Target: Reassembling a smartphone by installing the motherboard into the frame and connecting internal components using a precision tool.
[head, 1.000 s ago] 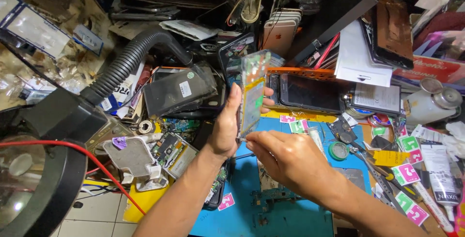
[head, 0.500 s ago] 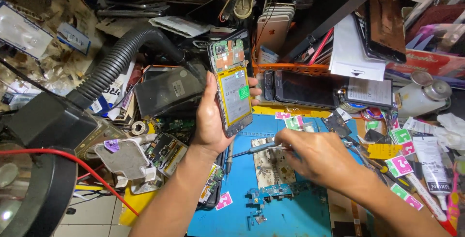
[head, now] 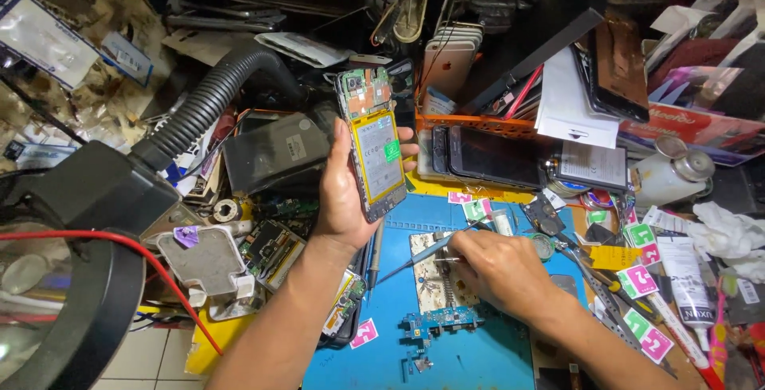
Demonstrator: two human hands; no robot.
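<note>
Moved: since half a second ago the phone stays upright in the left hand; the right hand has dropped onto the mat with its tool.
Hidden: the lamp is cut off at the left and bottom edges; the hose runs up into dark clutter where its end cannot be made out; both forearms leave the bottom edge.
Containers: an orange tray behind the mat holds dark phones standing in a row, their lower parts hidden by its wall.
Room: the mat is bare only along its lower part; heaps crowd its left, top and right edges.
Left hand: grasps the phone, back off, yellow battery and board showing, raised above the mat's upper left corner.
Right hand: clenched on thin tweezers, tip pointing left, just above a pale plate.
Small parts: a blue circuit strip lies below the plate; pink-and-green stickers scatter on the right.
</note>
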